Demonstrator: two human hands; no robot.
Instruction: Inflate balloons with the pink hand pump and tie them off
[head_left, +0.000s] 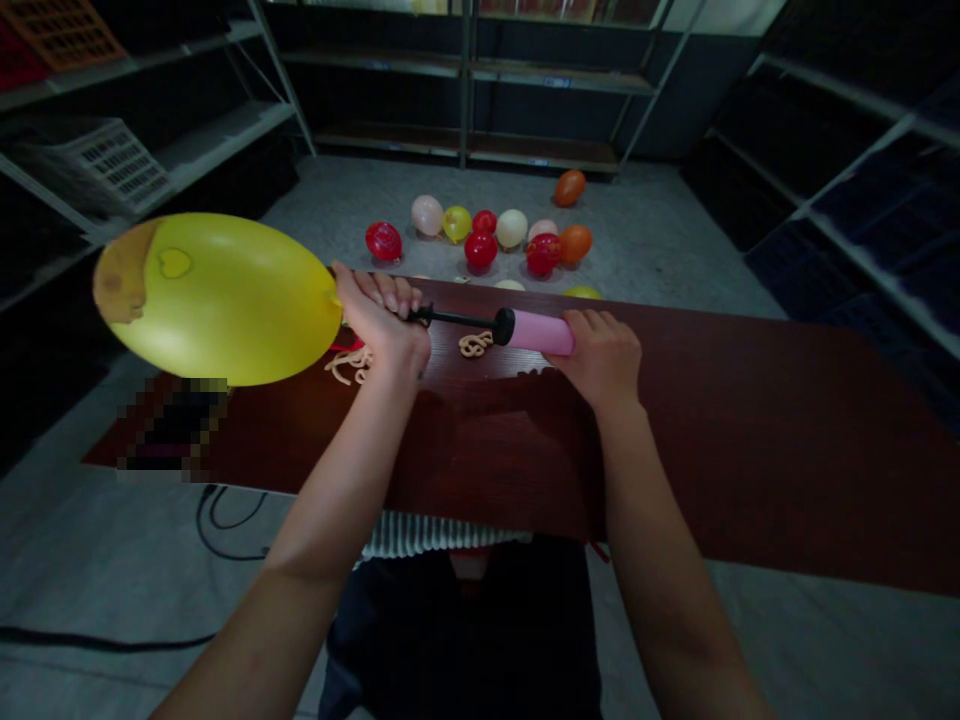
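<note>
A large inflated yellow balloon (232,300) with a heart outline and a brownish patch at its far end sticks out to the left. My left hand (386,315) is closed around its neck and the black end of a balloon pump (532,332); how the two join is hidden by the fingers. Between my hands the pump's black rod shows, drawn out of the pink barrel. My right hand (604,358) wraps round the right end of that barrel. Below the pump, beige uninflated balloons (475,345) lie on the dark red-brown table (750,430).
Several inflated balloons, among them a red balloon (480,250) and an orange balloon (570,188), lie on the grey floor (637,220) beyond the table. Metal shelves (465,70) stand behind. A white crate (124,165) sits on the left shelf. A blurred object (176,430) lies at the table's left end.
</note>
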